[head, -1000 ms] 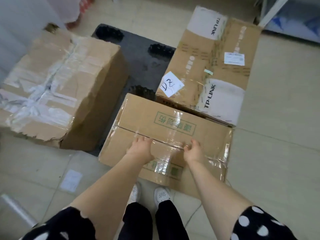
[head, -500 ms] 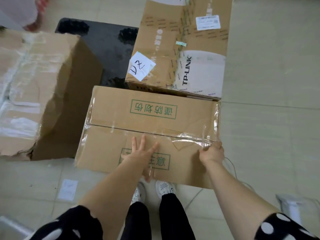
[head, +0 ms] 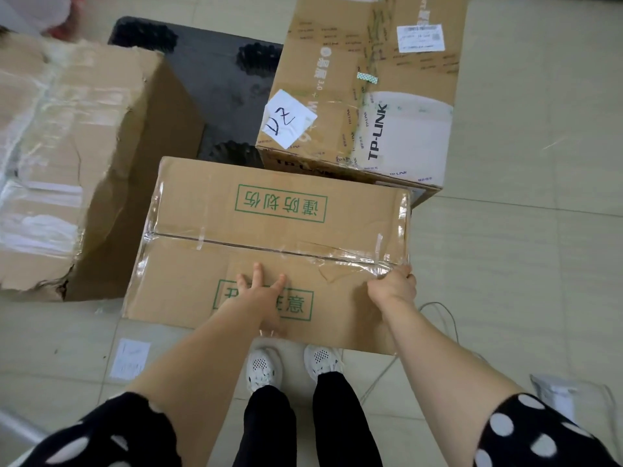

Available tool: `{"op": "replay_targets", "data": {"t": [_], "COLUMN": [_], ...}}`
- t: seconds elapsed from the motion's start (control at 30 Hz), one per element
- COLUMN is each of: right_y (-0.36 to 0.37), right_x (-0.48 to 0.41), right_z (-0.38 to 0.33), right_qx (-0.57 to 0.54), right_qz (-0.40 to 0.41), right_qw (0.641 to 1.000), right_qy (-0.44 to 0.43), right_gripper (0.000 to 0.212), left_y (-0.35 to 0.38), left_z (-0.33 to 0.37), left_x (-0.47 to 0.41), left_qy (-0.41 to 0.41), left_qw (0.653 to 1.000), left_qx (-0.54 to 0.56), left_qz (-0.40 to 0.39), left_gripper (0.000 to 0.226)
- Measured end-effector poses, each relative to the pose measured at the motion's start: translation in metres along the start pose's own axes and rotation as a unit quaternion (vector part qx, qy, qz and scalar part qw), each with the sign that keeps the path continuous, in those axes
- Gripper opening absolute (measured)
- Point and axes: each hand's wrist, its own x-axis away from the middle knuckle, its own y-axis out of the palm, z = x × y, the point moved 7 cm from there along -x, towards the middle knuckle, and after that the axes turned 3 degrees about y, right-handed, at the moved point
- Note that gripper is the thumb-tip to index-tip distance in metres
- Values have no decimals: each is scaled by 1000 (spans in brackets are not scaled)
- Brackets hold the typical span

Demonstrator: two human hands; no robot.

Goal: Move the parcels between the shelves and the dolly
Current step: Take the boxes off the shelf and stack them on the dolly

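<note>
box (head: 276, 224) at dolly (head: 215, 82) near edge, beside TP-LINK box (head: 371, 79) | left grip (head: 261, 291) flat, open on its top | right grip (head: 392, 286) curled round box's right edge | risk: one-sided hold on slick tape; box may slip or tilt

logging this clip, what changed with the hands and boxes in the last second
The right hand slid from the middle of the green-print box to its right edge and grips it at the tape seam. The left hand drew back a little and lies flat on the near flap, fingers spread. The TP-LINK box, torn box and dolly look unmoved.
</note>
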Motion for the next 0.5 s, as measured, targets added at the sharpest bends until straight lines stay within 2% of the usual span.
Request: {"op": "replay_targets", "data": {"t": [0.1,0.27,0.33,0.5], "right_y": [-25,-77,-95,-123], "right_x": [5,-7,-16,-51], "right_z": [-10,-61,-82,-116], "right_qx": [32,-60,-73,-98], "right_qz": [38,70,72,96], "right_qw": [999,988,983,977], "right_qy": [-12,-124,-154,-161], "right_gripper": [69,51,50,40], "left_y": [-35,-125,-156,-212], "left_z": [12,31,36,33], "left_x": [5,11,12,5], "left_qy": [4,0,-9,-48], "left_qw": [999,982,972,946], "left_qx": [-1,3,14,33], "left_qz": [51,188,236,318], "left_gripper": [91,65,57,40]}}
